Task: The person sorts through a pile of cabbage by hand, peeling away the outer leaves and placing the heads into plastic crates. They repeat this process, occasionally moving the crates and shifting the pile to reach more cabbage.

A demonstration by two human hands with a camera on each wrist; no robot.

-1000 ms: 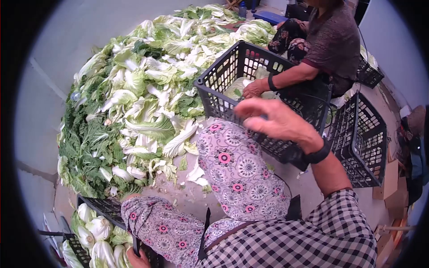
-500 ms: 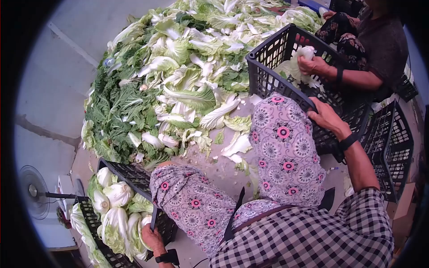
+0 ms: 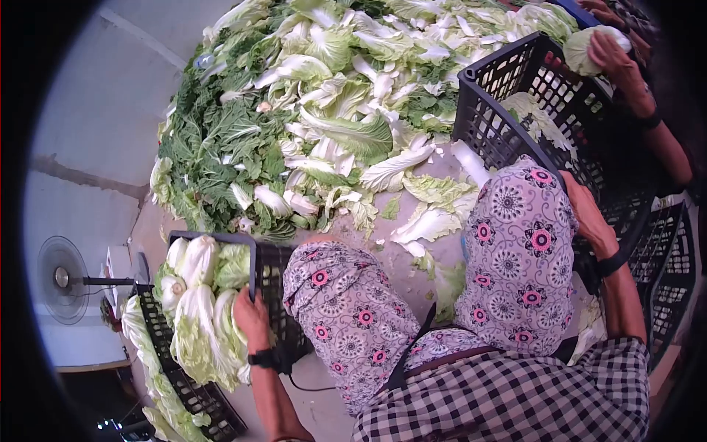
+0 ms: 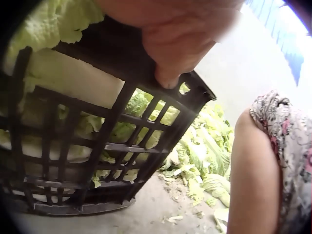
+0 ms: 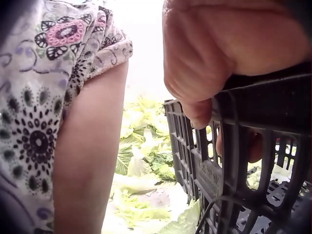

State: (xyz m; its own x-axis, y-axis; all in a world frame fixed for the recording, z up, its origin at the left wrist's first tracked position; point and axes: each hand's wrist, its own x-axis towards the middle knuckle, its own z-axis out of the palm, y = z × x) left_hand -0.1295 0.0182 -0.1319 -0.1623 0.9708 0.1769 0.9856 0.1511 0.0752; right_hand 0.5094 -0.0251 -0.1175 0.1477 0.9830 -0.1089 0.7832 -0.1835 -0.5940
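My left hand [image 3: 252, 318] grips the rim of a black plastic crate [image 3: 276, 276] piled with napa cabbages [image 3: 197, 313]. In the left wrist view its thumb [image 4: 168, 78] presses down over the crate's slotted side. On the other side of my knees, my right hand [image 3: 588, 210] holds the near rim of a second black crate [image 3: 479, 121]. Fingertips [image 5: 255, 148] show through the slots of that crate in the right wrist view. Pale cabbage leaves [image 3: 537, 121] lie inside it.
A wide heap of cabbage leaves [image 3: 331, 132] covers the floor ahead. Another person's hand [image 3: 622, 66] holds a cabbage [image 3: 582, 50] beyond the right crate. More crates [image 3: 670, 272] stand at the far right. A fan [image 3: 62, 276] and another cabbage-filled crate [image 3: 166, 353] are at left.
My right hand came down from the air onto the right crate's rim. The left crate has shifted and turned with my left hand at its rim. The other person lifted a cabbage from the right crate.
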